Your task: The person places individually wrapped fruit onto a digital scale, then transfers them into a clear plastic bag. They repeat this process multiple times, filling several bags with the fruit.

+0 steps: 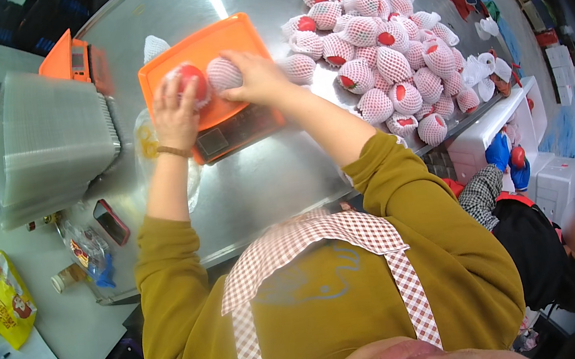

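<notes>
My left hand (175, 110) has its fingers over a bare-topped red fruit (193, 79), which sits partly in a white foam net. Beside it, my right hand (256, 78) grips a fruit covered by a foam net (223, 74). Both fruits are at the orange tray (206, 44) of a weighing scale, whose dark panel (239, 134) faces me. To the right of the scale lies a large heap of netted red fruits (377, 55) on the metal table (260, 177). One netted fruit (298, 69) lies close to my right wrist.
Stacked clear plastic trays (51, 144) stand left, before a second orange scale (70, 58). A phone (111, 221), plastic bag (142, 138) and jar (68, 278) lie nearer me. At right, a person with blue gloves (499, 151) holds a red fruit by white foam boxes (482, 142).
</notes>
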Motion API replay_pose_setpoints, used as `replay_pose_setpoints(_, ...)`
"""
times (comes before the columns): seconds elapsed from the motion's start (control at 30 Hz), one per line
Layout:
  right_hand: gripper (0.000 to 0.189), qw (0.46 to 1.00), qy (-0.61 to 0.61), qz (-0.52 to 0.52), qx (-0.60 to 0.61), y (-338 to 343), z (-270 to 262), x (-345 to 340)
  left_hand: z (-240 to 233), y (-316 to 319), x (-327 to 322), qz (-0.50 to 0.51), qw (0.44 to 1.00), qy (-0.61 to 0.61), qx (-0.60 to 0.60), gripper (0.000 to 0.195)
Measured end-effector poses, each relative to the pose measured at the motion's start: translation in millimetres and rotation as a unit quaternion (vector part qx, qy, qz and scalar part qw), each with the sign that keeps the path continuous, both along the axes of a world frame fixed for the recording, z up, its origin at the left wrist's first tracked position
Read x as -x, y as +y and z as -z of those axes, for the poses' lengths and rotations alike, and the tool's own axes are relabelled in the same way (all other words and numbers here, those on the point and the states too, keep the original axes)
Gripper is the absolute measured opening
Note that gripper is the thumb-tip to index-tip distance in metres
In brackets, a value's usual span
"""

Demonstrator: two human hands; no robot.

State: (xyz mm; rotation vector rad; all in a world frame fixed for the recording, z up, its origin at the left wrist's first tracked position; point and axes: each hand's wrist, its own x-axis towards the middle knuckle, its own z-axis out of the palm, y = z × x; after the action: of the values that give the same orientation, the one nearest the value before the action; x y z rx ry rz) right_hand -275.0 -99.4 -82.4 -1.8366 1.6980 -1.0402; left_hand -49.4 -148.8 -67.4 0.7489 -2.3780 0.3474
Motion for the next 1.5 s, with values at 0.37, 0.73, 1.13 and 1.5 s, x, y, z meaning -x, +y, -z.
replay_pose_setpoints(0.37,0.069,0.961,0.173,0.149,-0.158,-16.1,39.0,142.1,-0.1,24.6,-1.0,-0.080,0.984,0.070,-0.145,0.071)
replay_pose_setpoints(0.73,0.075,0.941,0.192,0.097,-0.263,-47.5,27.4,172.5,25.3,16.3,6.8,-0.079,0.971,0.100,-0.202,0.069)
replay_pose_setpoints(1.13,0.054,0.993,-0.051,-0.055,-0.094,-89.6,9.5,39.0,-11.0,-5.1,6.8,-0.080,0.965,0.107,-0.224,0.078)
replay_pose_setpoints(1.5,0.065,0.885,0.441,-0.078,-0.125,-84.5,83.5,200.7,-129.9,-80.9,-192.6,-0.296,0.940,0.017,0.171,0.071)
